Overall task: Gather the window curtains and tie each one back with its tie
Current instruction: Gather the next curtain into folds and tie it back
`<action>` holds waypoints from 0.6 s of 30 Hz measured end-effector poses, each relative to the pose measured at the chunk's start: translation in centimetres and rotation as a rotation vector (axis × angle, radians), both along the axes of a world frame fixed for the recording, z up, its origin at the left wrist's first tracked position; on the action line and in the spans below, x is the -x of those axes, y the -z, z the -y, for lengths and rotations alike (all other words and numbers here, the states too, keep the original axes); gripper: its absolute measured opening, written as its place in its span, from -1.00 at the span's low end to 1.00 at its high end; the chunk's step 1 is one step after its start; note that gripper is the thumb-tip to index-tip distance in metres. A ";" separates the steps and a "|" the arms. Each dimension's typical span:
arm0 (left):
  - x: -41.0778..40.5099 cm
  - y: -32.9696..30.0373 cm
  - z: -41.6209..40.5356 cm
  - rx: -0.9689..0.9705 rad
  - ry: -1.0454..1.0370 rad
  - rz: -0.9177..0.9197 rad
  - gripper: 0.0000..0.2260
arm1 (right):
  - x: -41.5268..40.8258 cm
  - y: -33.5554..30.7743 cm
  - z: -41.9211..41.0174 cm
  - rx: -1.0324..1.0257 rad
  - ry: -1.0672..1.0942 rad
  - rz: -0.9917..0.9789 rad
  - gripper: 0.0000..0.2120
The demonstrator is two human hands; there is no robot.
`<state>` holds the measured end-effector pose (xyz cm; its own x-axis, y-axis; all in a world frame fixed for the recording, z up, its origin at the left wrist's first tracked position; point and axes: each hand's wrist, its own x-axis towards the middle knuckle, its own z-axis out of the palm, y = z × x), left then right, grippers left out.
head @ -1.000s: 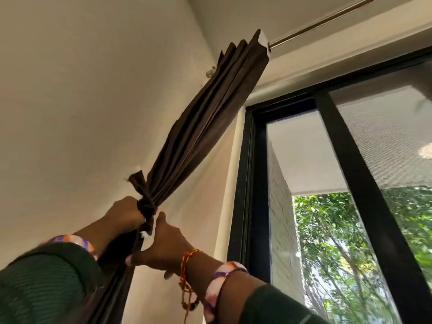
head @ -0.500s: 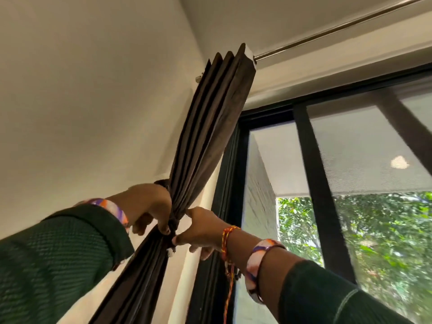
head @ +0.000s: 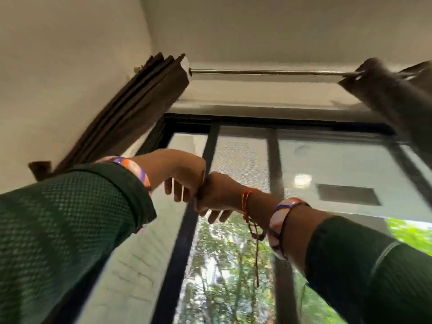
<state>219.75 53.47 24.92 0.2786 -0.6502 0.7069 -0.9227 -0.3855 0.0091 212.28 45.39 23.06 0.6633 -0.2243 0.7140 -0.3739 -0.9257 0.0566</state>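
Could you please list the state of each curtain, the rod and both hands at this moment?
Left curtain: gathered into folds, pulled to the wall side.
Right curtain: bunched at the rod's right end, blurred; tie not visible.
Curtain rod: bare between the curtains.
Left hand: fingers loosely curled, holding nothing visible, touching the right hand.
Right hand: fingers curled; any hold cannot be told.

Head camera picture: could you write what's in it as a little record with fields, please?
left curtain: dark brown, gathered in folds against the wall
right curtain: at the rod's far right, blurred
curtain rod: metal, bare between the two curtains
left hand: in front of the window, fingers curled, touching the right hand
right hand: fingers curled; whether it holds anything cannot be told
window: black frame, green trees outside
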 end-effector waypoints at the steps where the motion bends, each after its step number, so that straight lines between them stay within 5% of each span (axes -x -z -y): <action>1: 2.5 0.1 1.1 0.001 0.046 0.025 -0.86 | 2.8 0.1 0.6 -0.003 0.041 -0.004 -0.91; 11: 26.5 1.2 10.7 -0.104 0.552 0.054 -0.86 | 31.2 2.0 5.6 -0.010 0.588 0.008 -0.80; 18: 40.1 1.2 16.2 0.089 0.811 0.136 -0.74 | 48.6 2.7 9.9 0.111 0.952 0.208 -0.93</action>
<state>179.65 37.27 23.73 -0.3445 -0.5525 0.7590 -0.9093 0.3973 -0.1236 163.67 35.49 20.32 0.0985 -0.5245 0.8457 -0.9739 -0.2254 -0.0263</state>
